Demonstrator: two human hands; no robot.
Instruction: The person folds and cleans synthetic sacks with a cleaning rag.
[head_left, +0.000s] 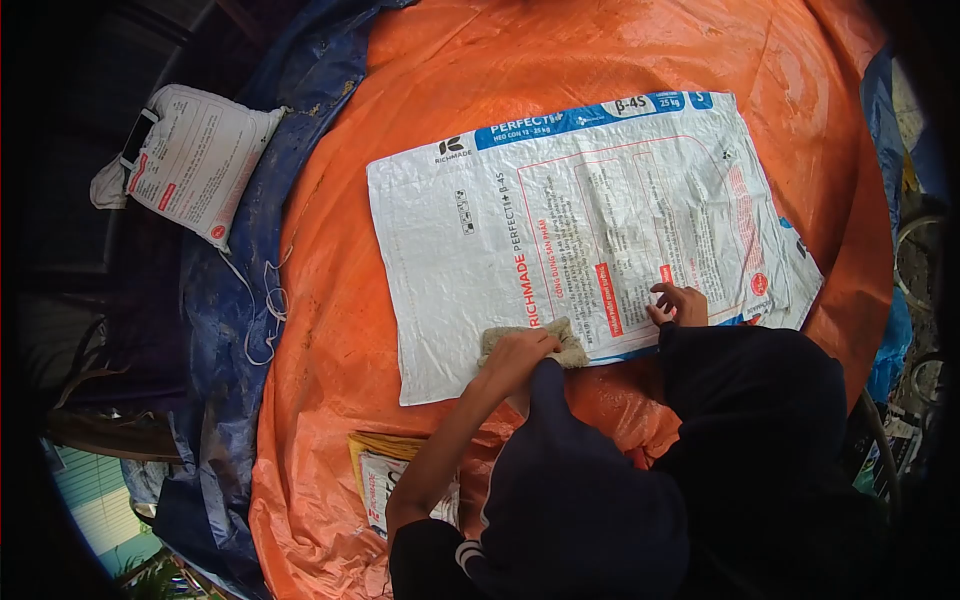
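Observation:
A large flattened white feed sack [440,290] with blue bands and red print lies spread out on the orange tarpaulin [330,300]. On its near edge, my left hand [522,357] is closed on a crumpled beige cloth [572,345], pressing it against the sack. To the right, my right hand [680,304] rests over the printed panel, its fingers apart and slightly bent, with nothing in them. Dark sleeve fabric covers the right wrist.
A filled white bag [205,165] with a dark object on top sits at the far left, a white string [275,305] trailing from it. Folded yellow-and-white sacks [378,480] lie beside my left forearm. A blue tarpaulin [215,400] borders the orange one.

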